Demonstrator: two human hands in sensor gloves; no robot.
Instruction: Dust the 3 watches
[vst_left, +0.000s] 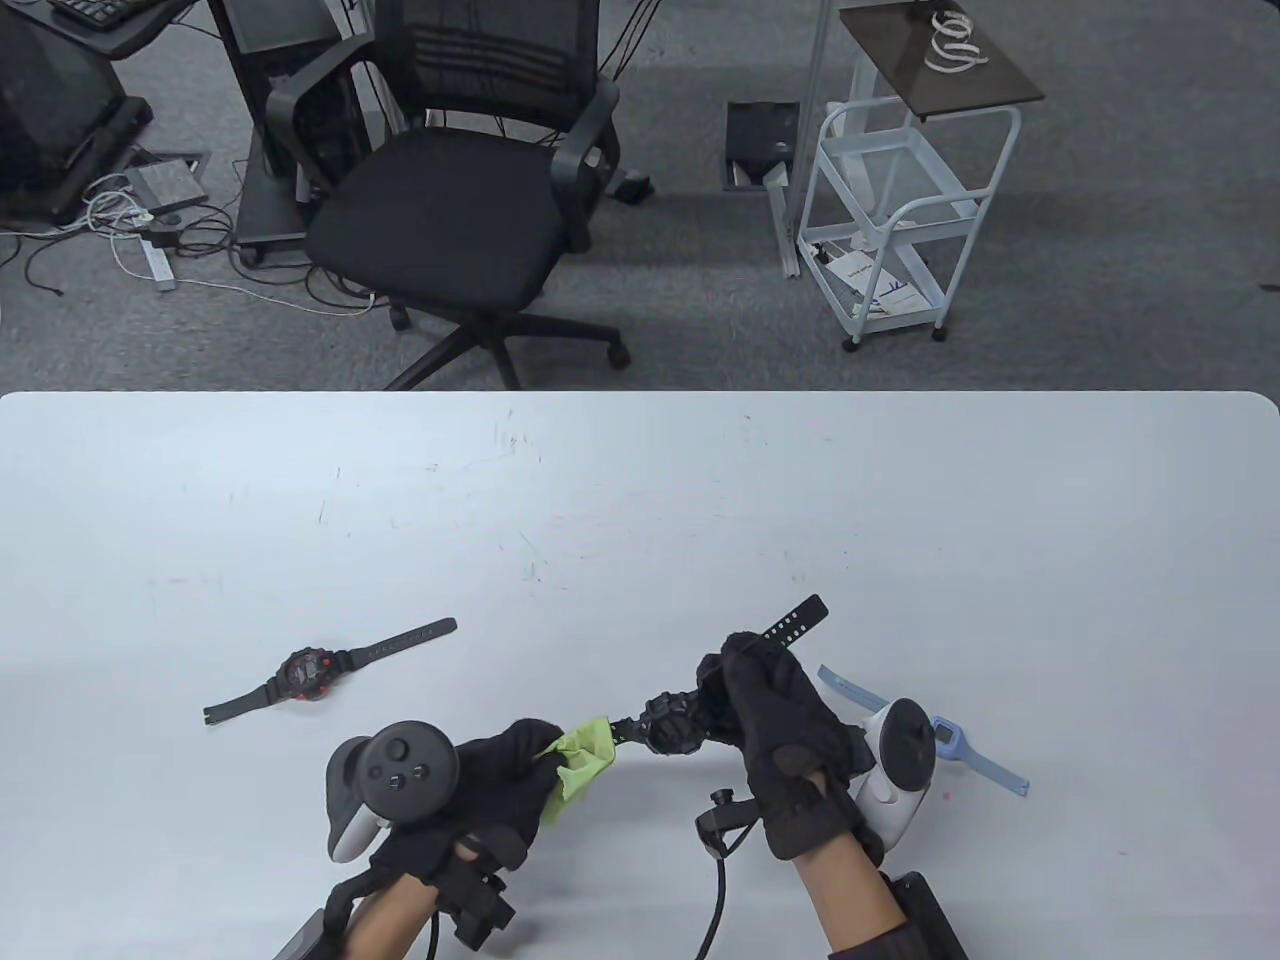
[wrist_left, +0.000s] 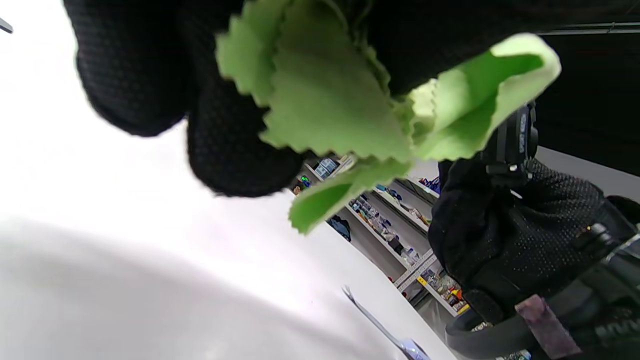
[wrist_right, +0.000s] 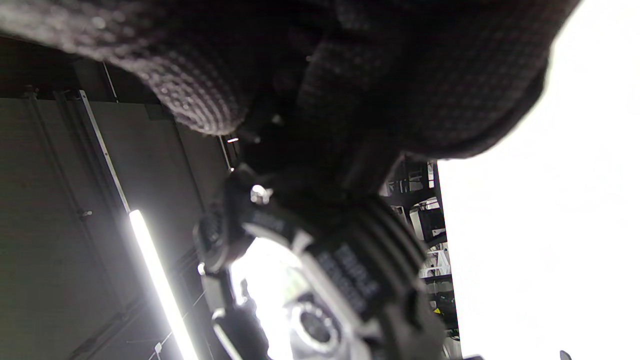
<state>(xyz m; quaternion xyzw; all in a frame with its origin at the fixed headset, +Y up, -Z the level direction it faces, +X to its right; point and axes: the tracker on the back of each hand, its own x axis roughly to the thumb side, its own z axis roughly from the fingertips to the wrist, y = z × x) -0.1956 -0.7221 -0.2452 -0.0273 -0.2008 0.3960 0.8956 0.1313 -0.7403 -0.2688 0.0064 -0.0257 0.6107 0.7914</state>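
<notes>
On a white table (vst_left: 640, 500), right hand (vst_left: 785, 740) curled round the upper strap of a chunky black digital watch (vst_left: 672, 722), lifted above the tabletop, case jutting left past the fingers (vst_left: 745, 665) and perforated strap end poking out beyond them. Just left of that, left hand (vst_left: 480, 790) pinching a crumpled lime-green microfibre cloth with pinked edges (vst_left: 582, 760) between thumb and fingertips, cloth wrapped over the watch's lower strap. Flat on the table well to the left, a black watch with a red-trimmed face (vst_left: 310, 673); just right of the right hand, partly hidden by its tracker, a pale blue slim-strapped watch (vst_left: 960, 745).
</notes>
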